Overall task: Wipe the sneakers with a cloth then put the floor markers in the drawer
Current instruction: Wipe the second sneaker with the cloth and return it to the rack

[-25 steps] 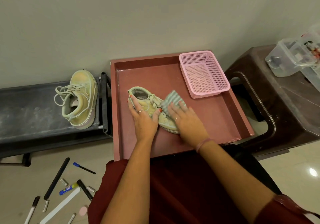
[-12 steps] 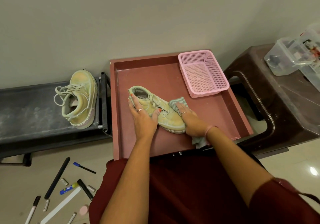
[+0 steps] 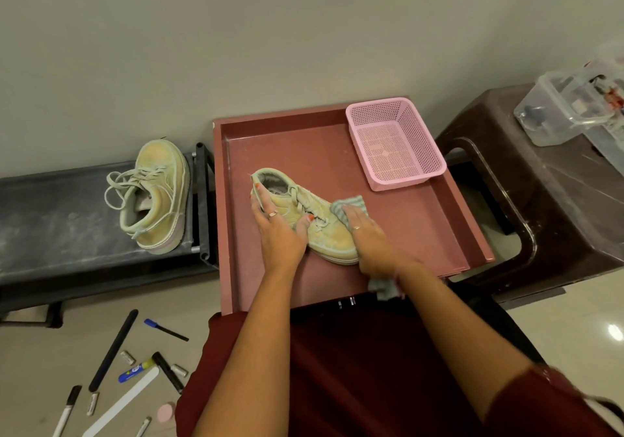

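From the head view, two pale green sneakers are showing. One sneaker point(image 3: 314, 220) is lying inside the red drawer point(image 3: 422, 234), just left of the drawer's middle, its toe pointing toward the drawer's front edge. The left hand point(image 3: 278, 230) is clamping over the heel and collar of this sneaker, fingers wrapping its left side and thumb lying across the laces. The right hand point(image 3: 371, 244) is pressing a single grey-green cloth point(image 3: 347, 205) against the sneaker's right side near the toe; one end of the cloth is sticking out beyond the fingers and the other end is hanging under the wrist, at the drawer's front edge. The two hands are lying apart, one on each side of the shoe.

The second sneaker point(image 3: 155, 200) is resting on its side on the dark bench point(image 3: 50, 220) left of the drawer, its laces trailing loose. One pink basket point(image 3: 393, 143) is sitting in the drawer's far right corner. One brown stool point(image 3: 557, 227) is standing right of the drawer, carrying clear plastic boxes point(image 3: 570, 112); I cannot tell their exact number.

The floor markers point(image 3: 118, 372) are lying scattered on the floor left of the drawer's front, well apart from it: roughly four or five pens and markers, mixed with several small caps and two long flat sticks.
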